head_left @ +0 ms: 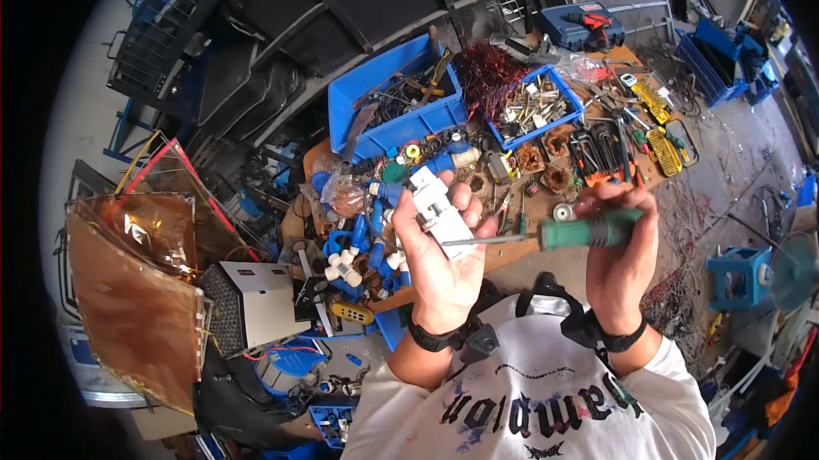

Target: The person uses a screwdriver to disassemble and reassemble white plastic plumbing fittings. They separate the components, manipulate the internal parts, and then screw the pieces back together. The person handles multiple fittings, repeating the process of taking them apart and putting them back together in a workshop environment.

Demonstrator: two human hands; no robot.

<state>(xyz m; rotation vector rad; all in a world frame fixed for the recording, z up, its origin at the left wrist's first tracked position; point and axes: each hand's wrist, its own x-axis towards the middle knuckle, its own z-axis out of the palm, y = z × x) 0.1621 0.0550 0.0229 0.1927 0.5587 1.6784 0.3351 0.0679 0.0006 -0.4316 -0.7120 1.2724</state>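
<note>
Start at the left: note blue pipe fittings [358,242] heaped on the counter [625,55], beyond and beside the left hand [448,279]. Next, locate the white housing [437,208], raised above the clutter and tilted in the left palm, grasped between thumb and curled fingers. Expect a light, stiff, probably plastic body, fairly smooth and liable to twist under side pressure; treat the recessed middle as the likely fragile part. Take hold along the long sides, with fingertips clear of the metal shaft. Further right, trace the shaft of the screwdriver [563,235], pointing left across the lower end of the white housing; cannot tell whether touching. Finally, observe the green handle, wrapped in the right hand [645,245]. Expect a rigid tool with good purchase; grip by the thick handle.
</note>
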